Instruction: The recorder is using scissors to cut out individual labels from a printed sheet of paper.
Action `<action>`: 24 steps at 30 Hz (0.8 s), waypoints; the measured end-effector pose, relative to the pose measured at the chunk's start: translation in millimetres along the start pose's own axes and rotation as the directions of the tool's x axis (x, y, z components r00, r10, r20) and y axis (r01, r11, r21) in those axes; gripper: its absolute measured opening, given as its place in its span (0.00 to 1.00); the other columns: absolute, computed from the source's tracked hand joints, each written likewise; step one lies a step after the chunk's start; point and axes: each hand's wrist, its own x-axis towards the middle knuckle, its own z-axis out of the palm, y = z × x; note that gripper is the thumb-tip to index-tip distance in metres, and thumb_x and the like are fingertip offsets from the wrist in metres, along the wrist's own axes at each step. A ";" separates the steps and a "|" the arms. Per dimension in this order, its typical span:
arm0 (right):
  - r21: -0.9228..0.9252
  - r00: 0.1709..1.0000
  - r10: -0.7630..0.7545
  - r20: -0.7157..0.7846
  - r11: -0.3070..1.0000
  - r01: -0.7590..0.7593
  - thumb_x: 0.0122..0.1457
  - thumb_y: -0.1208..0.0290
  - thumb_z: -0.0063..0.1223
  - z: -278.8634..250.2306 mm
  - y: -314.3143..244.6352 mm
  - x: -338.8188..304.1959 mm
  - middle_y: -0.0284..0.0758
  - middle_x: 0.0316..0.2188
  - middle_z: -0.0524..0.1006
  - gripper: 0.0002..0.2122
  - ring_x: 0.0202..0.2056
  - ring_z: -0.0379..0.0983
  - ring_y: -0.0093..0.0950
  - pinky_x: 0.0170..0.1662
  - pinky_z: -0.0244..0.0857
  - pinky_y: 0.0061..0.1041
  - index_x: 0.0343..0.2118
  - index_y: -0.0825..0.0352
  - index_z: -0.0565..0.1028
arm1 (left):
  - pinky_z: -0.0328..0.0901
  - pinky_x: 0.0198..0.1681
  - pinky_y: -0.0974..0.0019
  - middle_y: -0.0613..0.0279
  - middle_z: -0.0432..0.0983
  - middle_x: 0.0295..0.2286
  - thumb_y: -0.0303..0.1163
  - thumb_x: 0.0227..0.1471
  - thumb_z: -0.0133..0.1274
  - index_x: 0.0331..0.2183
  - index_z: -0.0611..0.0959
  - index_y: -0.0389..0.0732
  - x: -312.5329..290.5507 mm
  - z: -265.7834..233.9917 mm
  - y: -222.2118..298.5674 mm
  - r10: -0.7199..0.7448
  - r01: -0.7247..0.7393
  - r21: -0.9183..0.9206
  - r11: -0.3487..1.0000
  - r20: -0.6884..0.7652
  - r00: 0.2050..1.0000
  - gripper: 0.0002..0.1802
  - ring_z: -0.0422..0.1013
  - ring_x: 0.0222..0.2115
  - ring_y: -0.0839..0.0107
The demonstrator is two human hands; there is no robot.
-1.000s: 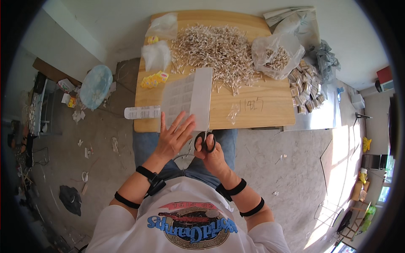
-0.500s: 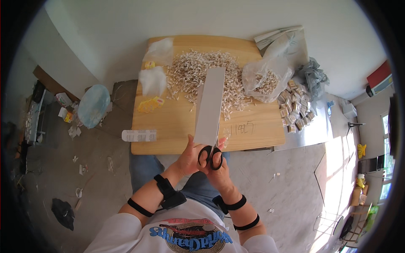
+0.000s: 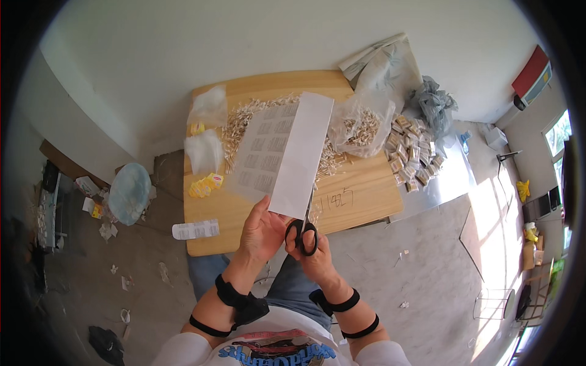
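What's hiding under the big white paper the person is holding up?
Under the sheet of paper lie the wooden board and a pile of small pale sticks that shows on both sides. The middle of the pile and the scissors' blades are covered.

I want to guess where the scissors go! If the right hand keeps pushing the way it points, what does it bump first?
Probably the paper sheet. The right hand aims the black scissors up into its lower edge, which the left hand holds. Beyond lies the wooden table, though depth is unclear.
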 end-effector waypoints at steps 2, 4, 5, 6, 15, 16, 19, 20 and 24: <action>0.024 0.999 -0.020 -0.028 0.999 0.021 0.60 0.45 0.43 1.1 0.8 1.7 0.28 0.22 0.68 0.24 0.21 0.58 0.15 0.25 0.53 0.15 0.32 0.67 0.70 | 0.65 0.48 0.55 0.60 0.71 0.46 0.66 0.51 0.41 0.53 0.68 0.40 -0.4 11.2 -1.4 0.201 -0.189 0.076 0.979 -0.201 0.959 0.41 0.68 0.45 0.63; 0.002 1.000 -0.003 0.024 1.000 0.003 0.62 0.48 0.42 1.3 -1.0 3.6 0.27 0.21 0.68 0.21 0.20 0.59 0.15 0.24 0.53 0.14 0.32 0.67 0.71 | 0.65 0.48 0.55 0.61 0.71 0.46 0.65 0.52 0.41 0.52 0.69 0.41 -5.0 21.1 6.4 0.180 -0.178 0.030 0.984 -0.199 0.963 0.40 0.67 0.45 0.64; 0.012 1.000 -0.009 0.020 1.000 0.008 0.62 0.48 0.42 1.9 -0.1 4.8 0.27 0.21 0.68 0.21 0.20 0.59 0.15 0.24 0.53 0.14 0.32 0.67 0.71 | 0.65 0.47 0.56 0.62 0.70 0.47 0.64 0.52 0.42 0.52 0.69 0.42 -7.5 25.0 9.9 0.165 -0.173 -0.026 0.985 -0.198 0.966 0.39 0.67 0.45 0.65; -0.005 0.999 -0.020 0.030 1.000 0.020 0.62 0.50 0.42 2.0 1.6 6.4 0.27 0.21 0.69 0.21 0.20 0.59 0.15 0.24 0.53 0.15 0.32 0.67 0.71 | 0.65 0.47 0.56 0.62 0.70 0.47 0.64 0.52 0.42 0.52 0.69 0.42 -9.2 27.4 13.0 0.161 -0.167 -0.015 0.986 -0.198 0.967 0.39 0.67 0.45 0.65; 0.014 1.000 0.002 0.021 1.000 -0.003 0.62 0.53 0.45 10.0 12.3 6.9 0.27 0.21 0.70 0.18 0.21 0.60 0.14 0.25 0.53 0.14 0.34 0.67 0.71 | 0.66 0.32 0.65 0.64 0.74 0.36 0.51 0.54 0.51 0.44 0.74 0.41 -16.2 28.8 18.3 0.257 -0.224 0.127 0.966 -0.394 0.883 0.25 0.70 0.34 0.71; 0.030 0.998 -0.015 0.064 0.999 0.013 0.62 0.52 0.45 9.8 13.4 6.2 0.27 0.22 0.70 0.19 0.22 0.60 0.15 0.26 0.54 0.14 0.35 0.67 0.71 | 0.65 0.26 0.68 0.63 0.74 0.30 0.49 0.55 0.50 0.41 0.75 0.41 -17.7 28.5 19.0 0.228 -0.179 0.160 0.971 -0.374 0.899 0.22 0.69 0.27 0.73; 0.128 0.996 -0.042 0.076 0.991 0.032 0.59 0.44 0.45 16.2 8.9 3.7 0.29 0.24 0.70 0.24 0.23 0.61 0.17 0.29 0.55 0.16 0.36 0.68 0.71 | 0.60 0.15 0.73 0.63 0.72 0.19 0.46 0.56 0.49 0.37 0.76 0.40 -24.2 32.8 23.4 0.158 -0.093 0.200 0.975 -0.338 0.928 0.18 0.65 0.15 0.75; 0.131 0.996 -0.040 0.074 0.991 0.030 0.59 0.44 0.45 16.9 10.6 3.2 0.29 0.24 0.70 0.24 0.23 0.61 0.17 0.29 0.55 0.16 0.36 0.68 0.71 | 0.57 0.11 0.75 0.63 0.70 0.15 0.46 0.56 0.48 0.36 0.76 0.39 -27.2 35.6 24.9 0.120 -0.056 0.204 0.977 -0.317 0.941 0.18 0.62 0.11 0.76; 0.136 0.990 -0.073 0.121 0.989 0.056 0.56 0.37 0.41 23.0 12.2 0.8 0.30 0.26 0.70 0.31 0.25 0.62 0.19 0.31 0.56 0.18 0.37 0.68 0.70 | 0.58 0.10 0.75 0.64 0.67 0.13 0.46 0.57 0.47 0.36 0.76 0.38 -33.5 39.3 27.2 0.141 -0.046 0.265 0.963 -0.353 0.925 0.19 0.61 0.09 0.77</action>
